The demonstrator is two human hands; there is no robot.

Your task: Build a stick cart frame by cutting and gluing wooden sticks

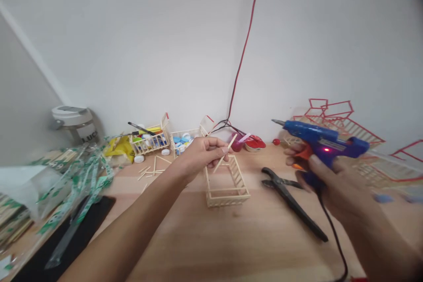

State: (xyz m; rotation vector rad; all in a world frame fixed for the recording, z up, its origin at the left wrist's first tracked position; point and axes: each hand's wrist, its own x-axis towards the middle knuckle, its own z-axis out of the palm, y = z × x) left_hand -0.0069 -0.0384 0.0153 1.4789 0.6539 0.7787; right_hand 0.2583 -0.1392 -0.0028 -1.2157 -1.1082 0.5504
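Observation:
My left hand (201, 154) is raised over the wooden table (231, 238) and pinches a thin wooden stick (225, 153) between thumb and fingers. Just below and to the right of it stands a small open crate built of sticks (226, 183). My right hand (325, 180) grips a blue hot glue gun (322, 139) with an orange trigger and a lit red lamp. Its nozzle points left, toward the stick, with a gap between them. The gun's black cord (335, 238) runs down past my wrist.
Black pliers (292, 200) lie right of the crate. Two stick crates holding bottle caps (165, 140) stand by the wall, with loose sticks (152, 171) in front. Red-edged stick frames (343, 125) are at the right, plastic packets (76, 180) at the left. A red cable (243, 53) hangs down the wall.

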